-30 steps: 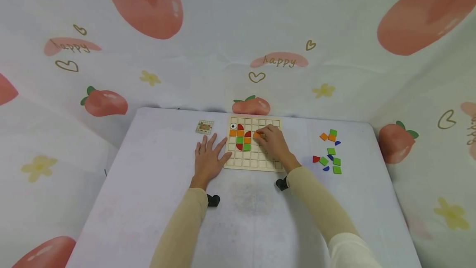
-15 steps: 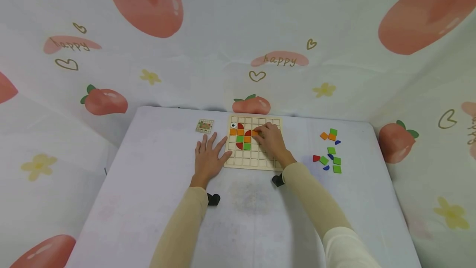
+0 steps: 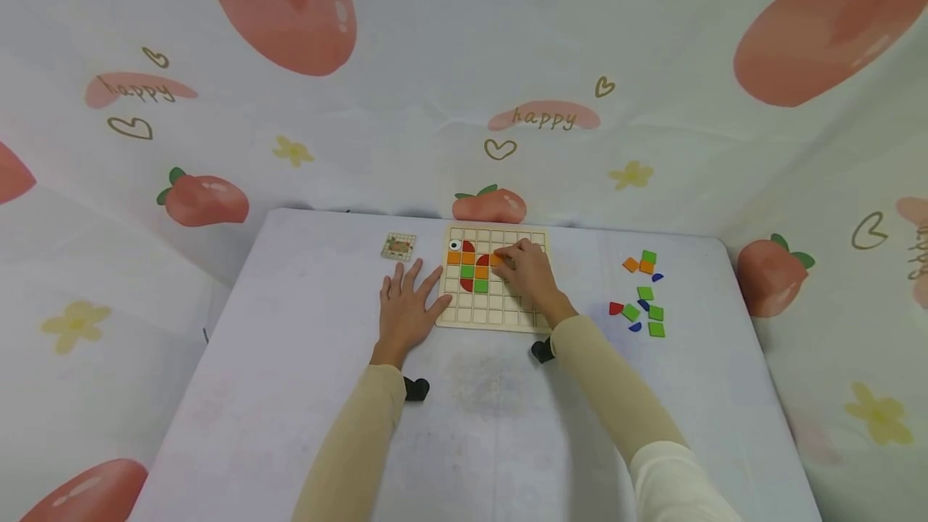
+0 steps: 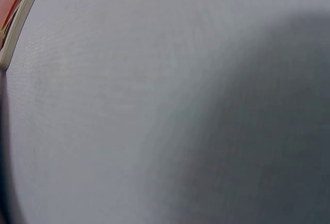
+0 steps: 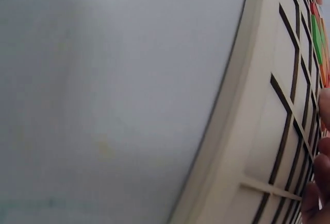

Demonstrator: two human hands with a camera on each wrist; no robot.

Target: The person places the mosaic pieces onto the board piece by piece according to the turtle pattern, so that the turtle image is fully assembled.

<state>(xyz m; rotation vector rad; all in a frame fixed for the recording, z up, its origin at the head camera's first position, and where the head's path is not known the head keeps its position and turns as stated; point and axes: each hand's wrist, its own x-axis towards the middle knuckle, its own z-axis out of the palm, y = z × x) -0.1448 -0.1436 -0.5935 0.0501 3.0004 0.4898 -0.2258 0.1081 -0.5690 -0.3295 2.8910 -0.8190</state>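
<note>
A wooden grid board (image 3: 471, 316) lies at the back middle of the table in the head view. My right hand (image 3: 532, 274) is over its right half, thumb and fingertips pinching an orange square tile (image 3: 496, 260) at a cell right of a red quarter-round tile (image 3: 482, 261). Orange, green and red tiles and a white eye tile (image 3: 454, 246) fill cells on the board's left side. My left hand (image 3: 406, 312) lies flat with fingers spread, its thumb and forefinger at the board's left edge. Only the board's rim (image 5: 252, 80) and part of the grid show in the right wrist view.
A small picture card (image 3: 399, 246) lies left of the board. Several loose tiles are scattered at the right: green squares (image 3: 656, 329), orange squares (image 3: 631, 265), blue half-rounds (image 3: 635, 327) and a red piece (image 3: 615, 308). A patterned cloth wall (image 3: 406, 159) rises behind the table.
My right hand has shifted slightly left and away from me with the orange tile, bringing it up beside the red quarter-round tile. Over the last half second it barely moves. The left hand stays put.
</note>
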